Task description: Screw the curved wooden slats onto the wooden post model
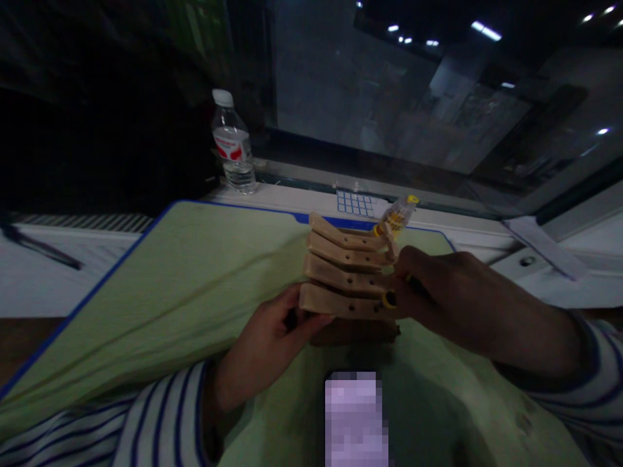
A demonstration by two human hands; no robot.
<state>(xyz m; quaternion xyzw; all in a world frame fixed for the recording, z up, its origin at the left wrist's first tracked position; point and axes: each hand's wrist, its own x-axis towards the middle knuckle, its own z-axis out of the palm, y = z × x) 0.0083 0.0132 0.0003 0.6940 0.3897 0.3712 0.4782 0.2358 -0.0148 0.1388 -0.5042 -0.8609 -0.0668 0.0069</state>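
In the middle of the head view is a wooden slatted assembly [343, 288], several bent slats side by side with small holes in them. My left hand [265, 347] grips the left end of its nearest slat between thumb and fingers. At the assembly's right end, my right hand [452, 295] is closed, with the fingers curled. What those fingers hold is hidden, though a bit of yellow shows there. A small dark and yellow round part [389, 299] sits on the nearest slat beside my right hand. A darker wooden piece [353, 332] shows beneath the slats.
The pale green table [214, 259] has a blue edge. A phone [355, 415] with a blurred screen lies nearest me. On the sill stands a water bottle [233, 146]; a clear yellow-capped container [402, 214] and a blue-gridded sheet [355, 203] are behind the assembly, by the dark window.
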